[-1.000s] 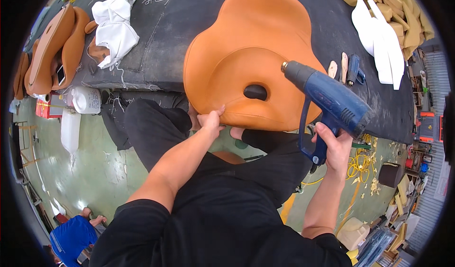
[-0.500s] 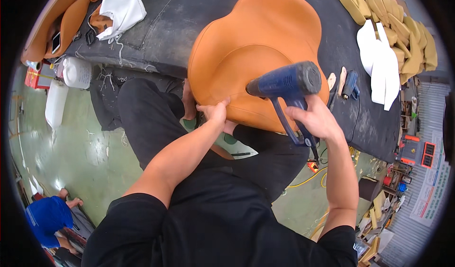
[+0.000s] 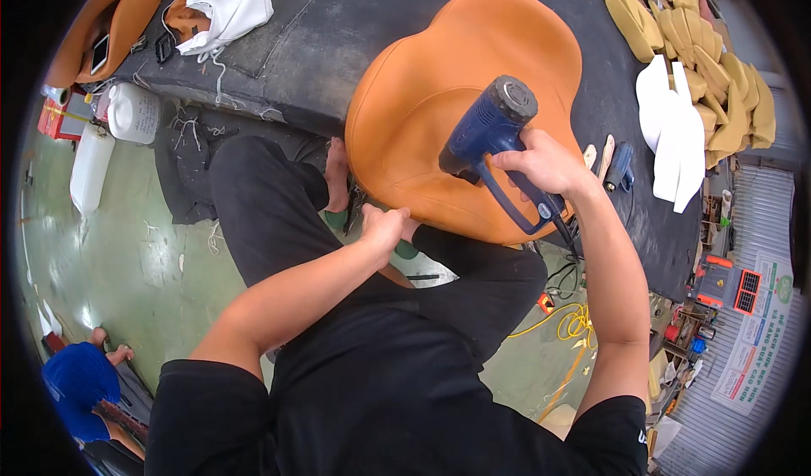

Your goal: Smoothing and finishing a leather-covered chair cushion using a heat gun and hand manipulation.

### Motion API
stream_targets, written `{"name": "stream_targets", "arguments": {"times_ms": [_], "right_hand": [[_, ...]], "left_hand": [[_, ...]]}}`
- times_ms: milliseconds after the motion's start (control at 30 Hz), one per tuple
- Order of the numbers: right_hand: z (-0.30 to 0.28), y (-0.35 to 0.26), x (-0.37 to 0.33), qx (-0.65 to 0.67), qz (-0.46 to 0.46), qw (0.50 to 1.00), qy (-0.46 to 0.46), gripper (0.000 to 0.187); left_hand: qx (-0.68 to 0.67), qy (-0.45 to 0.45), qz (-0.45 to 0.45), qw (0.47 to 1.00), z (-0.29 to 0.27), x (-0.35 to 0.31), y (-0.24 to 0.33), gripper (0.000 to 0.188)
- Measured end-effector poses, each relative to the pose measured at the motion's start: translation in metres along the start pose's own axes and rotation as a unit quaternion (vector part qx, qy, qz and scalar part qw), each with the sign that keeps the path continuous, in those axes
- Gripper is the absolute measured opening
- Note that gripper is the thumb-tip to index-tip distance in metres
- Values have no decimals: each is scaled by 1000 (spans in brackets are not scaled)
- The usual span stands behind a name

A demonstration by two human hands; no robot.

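An orange, smooth-covered chair seat (image 3: 507, 45) with a curved seam rests tilted against the dark platform and over my lap. My right hand (image 3: 545, 168) is wrapped round the handle of a blue heat gun (image 3: 486, 125). Its nozzle points down at the seat's cover, near the middle of the lower part; I cannot tell whether it touches. At the seat's lower left edge my left hand (image 3: 384, 229) is closed, with its fingertips partly hidden against the edge. The seat's underside is out of sight.
On the dark platform (image 3: 296, 70) lie white fabric (image 3: 230, 7), white cut pieces (image 3: 670, 134), a second blue tool (image 3: 620, 168) and yellow-tan padded pieces (image 3: 710, 70). White jugs (image 3: 133, 113) stand left. A yellow cord (image 3: 574, 320) coils on the floor. Another person (image 3: 83, 387) sits lower left.
The heat gun has tilted more upright, its rear end moving left and up. My left hand has slid off the top of the seat's cover to its lower edge. The seat sits slightly lower in view.
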State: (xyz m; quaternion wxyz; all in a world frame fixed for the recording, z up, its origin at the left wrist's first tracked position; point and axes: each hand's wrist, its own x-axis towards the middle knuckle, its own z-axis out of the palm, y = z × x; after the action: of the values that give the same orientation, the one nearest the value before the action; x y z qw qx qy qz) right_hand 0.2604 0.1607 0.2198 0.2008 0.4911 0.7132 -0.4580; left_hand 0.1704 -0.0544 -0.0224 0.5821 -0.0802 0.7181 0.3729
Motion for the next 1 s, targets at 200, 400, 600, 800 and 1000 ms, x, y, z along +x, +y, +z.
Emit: {"name": "stream_targets", "arguments": {"times_ms": [200, 400, 600, 800, 1000], "right_hand": [[-2, -10, 8, -35, 22, 999, -7, 36], [-4, -15, 17, -39, 31, 999, -12, 39], [-11, -18, 20, -30, 24, 999, -25, 42], [-11, -17, 23, -39, 27, 999, -15, 43], [-7, -18, 27, -11, 17, 998, -52, 43]], "left_hand": [[72, -43, 173, 981, -14, -19, 11, 52], [157, -74, 289, 941, -16, 3, -5, 31], [190, -39, 356, 914, -15, 15, -7, 37], [128, 3, 255, 958, -20, 36, -9, 31], [129, 11, 266, 955, -21, 32, -4, 31]]}}
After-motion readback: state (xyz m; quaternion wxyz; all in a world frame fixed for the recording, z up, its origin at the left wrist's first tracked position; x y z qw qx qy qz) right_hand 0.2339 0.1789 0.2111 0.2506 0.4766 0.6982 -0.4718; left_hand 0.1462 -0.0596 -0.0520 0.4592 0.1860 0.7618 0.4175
